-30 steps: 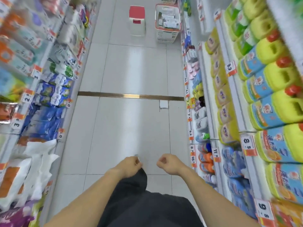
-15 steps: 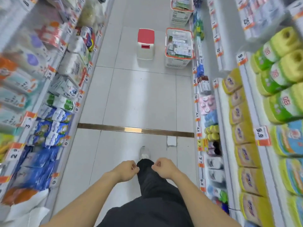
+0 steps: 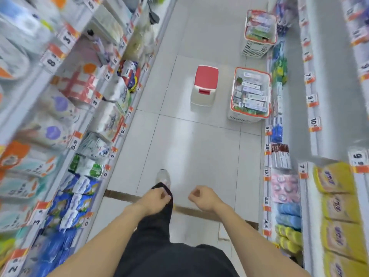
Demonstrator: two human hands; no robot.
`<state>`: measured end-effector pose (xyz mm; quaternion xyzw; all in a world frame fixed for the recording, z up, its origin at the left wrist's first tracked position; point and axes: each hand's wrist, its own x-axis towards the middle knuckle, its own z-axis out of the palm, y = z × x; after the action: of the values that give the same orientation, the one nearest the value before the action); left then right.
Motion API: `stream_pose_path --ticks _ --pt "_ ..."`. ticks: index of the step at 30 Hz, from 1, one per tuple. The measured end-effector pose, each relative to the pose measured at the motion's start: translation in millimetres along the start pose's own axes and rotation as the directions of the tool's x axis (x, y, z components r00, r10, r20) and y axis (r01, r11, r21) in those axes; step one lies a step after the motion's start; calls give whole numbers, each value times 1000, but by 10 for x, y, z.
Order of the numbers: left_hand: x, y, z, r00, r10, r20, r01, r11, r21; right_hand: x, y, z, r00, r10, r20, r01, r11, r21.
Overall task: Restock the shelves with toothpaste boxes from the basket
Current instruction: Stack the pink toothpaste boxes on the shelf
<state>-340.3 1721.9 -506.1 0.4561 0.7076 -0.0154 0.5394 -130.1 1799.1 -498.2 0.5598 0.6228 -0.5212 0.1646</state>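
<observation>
A white basket with an orange rim (image 3: 233, 86) stands on the aisle floor ahead on the right, against the right-hand shelves (image 3: 313, 108). It is full of toothpaste boxes (image 3: 250, 92) lying flat. My left hand (image 3: 154, 199) and my right hand (image 3: 202, 197) hang in front of me over the floor, far short of the basket. Both have loosely curled fingers and hold nothing. My dark trouser leg and a light shoe (image 3: 163, 176) show between them.
A red-topped white step stool (image 3: 203, 86) sits left of the basket. A second filled basket (image 3: 256, 47) stands farther along the right shelves. Packed shelves (image 3: 65, 108) line the left side. A metal floor strip (image 3: 119, 195) crosses the tiles beneath my hands.
I have walked forward down the aisle. The basket and stool are nearer and lower in view, and the floor strip has passed from ahead of me to under my hands. My hands stay empty.
</observation>
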Motion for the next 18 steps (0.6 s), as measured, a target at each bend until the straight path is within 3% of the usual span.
stream_pose_path --ticks 6,10,18 --pt "1052 211 -1522 999 -6 44 5 1000 31 946 -906 -912 999 48 9 -48 998 40" --pt "1696 537 -2583 1000 4 25 -7 992 129 1538 -1527 -1658 996 53 -72 -42 988 147" --pt "3080 1417 -3979 998 25 53 -33 989 144 2939 -2354 -2983 997 50 -63 -36 979 198"
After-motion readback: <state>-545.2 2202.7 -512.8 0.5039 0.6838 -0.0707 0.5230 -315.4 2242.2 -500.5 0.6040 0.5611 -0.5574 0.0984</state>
